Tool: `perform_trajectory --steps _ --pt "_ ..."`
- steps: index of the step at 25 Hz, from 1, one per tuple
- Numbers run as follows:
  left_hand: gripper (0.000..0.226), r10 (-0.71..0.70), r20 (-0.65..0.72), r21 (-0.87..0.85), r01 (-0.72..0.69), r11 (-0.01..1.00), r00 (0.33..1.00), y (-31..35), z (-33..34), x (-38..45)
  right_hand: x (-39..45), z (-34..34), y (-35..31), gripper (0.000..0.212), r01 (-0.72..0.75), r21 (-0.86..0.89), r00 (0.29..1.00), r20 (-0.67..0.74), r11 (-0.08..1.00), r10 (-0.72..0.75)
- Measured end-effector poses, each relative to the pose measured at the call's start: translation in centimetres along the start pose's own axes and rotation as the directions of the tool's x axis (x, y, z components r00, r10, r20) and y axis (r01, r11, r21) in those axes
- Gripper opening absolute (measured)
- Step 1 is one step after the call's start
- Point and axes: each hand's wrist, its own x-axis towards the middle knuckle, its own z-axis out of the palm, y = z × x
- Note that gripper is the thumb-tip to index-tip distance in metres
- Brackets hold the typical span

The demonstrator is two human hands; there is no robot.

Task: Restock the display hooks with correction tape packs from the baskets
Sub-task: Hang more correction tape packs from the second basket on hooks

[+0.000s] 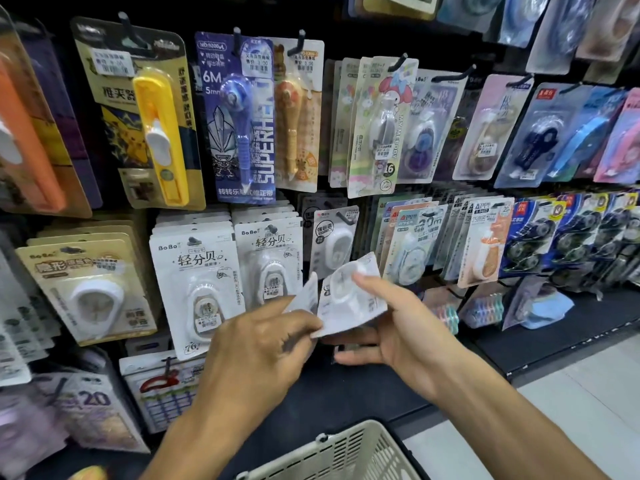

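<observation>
Basket (349, 452) seen nearest, below | packs (349, 299) pinched by left hand (256, 348) at lower corner, cradled by right hand (398, 327), tilted up-right | half-empty hook (343, 214) lies directly above, right hand nearer.

Hanging packs (204, 285) behind both hands (263, 344); basket (346, 452) below them.

yellow clip tool pack (156, 133) hanging upper left, pale floor tiles (595, 403) lower right
</observation>
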Motion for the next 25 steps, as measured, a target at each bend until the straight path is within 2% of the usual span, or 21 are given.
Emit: perform_trajectory --steps 1,3,6,10,12,15,17,20,22,24,25 --pt "0.009 -0.010 0.012 -0.013 0.010 1.000 1.000 0.0 -0.1 0.0 0.3 -0.4 0.0 0.038 0.051 -0.019 0.996 -0.078 0.998 -0.053" --pt "0.010 -0.079 0.006 -0.043 0.079 0.996 0.997 -0.2 -0.4 0.4 0.9 -1.6 -0.7 0.033 0.165 -0.083 0.965 -0.190 0.983 -0.178" --pt "0.013 -0.265 -0.087 -0.171 0.247 0.954 0.960 -0.9 -1.1 1.1 1.6 -3.1 -1.9 0.035 0.300 -0.108 0.929 -0.194 0.948 -0.316" --pt "0.016 -0.464 -0.113 -0.383 0.392 0.836 0.879 -1.6 -1.5 1.6 2.7 -2.7 -1.8 0.024 0.215 -0.275 0.924 -0.254 0.937 -0.287" --pt "0.016 -0.511 -0.102 -0.470 0.411 0.781 0.853 -2.0 -1.5 1.7 3.0 -2.5 -1.3 0.020 0.234 -0.284 0.888 -0.326 0.930 -0.324" --pt "0.017 -0.572 -0.064 -0.600 0.426 0.677 0.818 -2.4 -1.6 1.9 2.9 -2.3 -0.9 0.034 0.317 -0.263 0.815 -0.415 0.911 -0.403" --pt "0.016 -0.623 -0.025 -0.680 0.444 0.583 0.781 -2.5 -1.6 2.0 3.0 -2.1 -0.7 0.035 0.314 -0.296 0.806 -0.419 0.902 -0.418" --pt "0.011 -0.696 0.029 -0.773 0.457 0.439 0.717 -2.8 -1.3 2.1 3.2 -2.2 -0.2 0.047 0.225 -0.238 0.811 -0.492 0.945 -0.317" --pt "0.011 -0.738 0.043 -0.827 0.438 0.351 0.674 -2.8 -1.2 2.0 2.9 -2.0 0.3 0.049 0.129 -0.127 0.892 -0.419 0.984 -0.171" --pt "0.015 -0.771 0.053 -0.853 0.431 0.296 0.634 -2.7 -1.1 1.9 2.3 -1.4 0.9 0.044 0.102 0.041 0.987 -0.129 0.994 -0.096" --pt "0.017 -0.788 0.070 -0.871 0.423 0.251 0.611 -2.5 -1.1 1.8 2.0 -1.0 1.1 0.043 0.105 0.108 0.993 0.039 0.989 -0.109"
